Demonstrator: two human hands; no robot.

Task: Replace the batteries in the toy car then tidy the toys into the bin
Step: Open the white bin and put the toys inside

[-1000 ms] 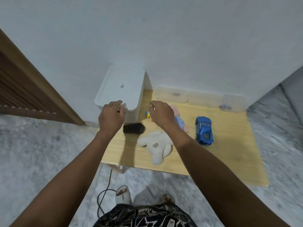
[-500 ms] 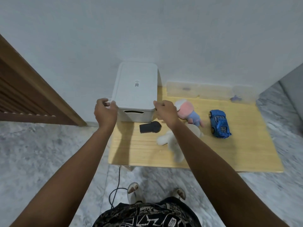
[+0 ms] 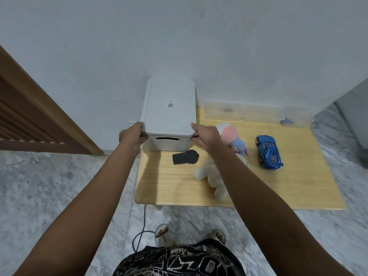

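Light was soft and even. The arms cast a faint shadow across the table [image 3: 298, 186]. Edges bowed outward, and detail looked slightly smeared.

QR-code sticker [image 3: 170, 103] on bin lid [image 3: 169, 108]

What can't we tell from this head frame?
- Inside of the bin: hidden by its shut lid.
- Fingertips of the left hand and right hand: tucked under the lid rim, so the grip is unclear.
- White plush: partly covered by the right forearm.
- Toy car: battery hatch not in sight.
- Clear boxes at the wall: contents blurred.
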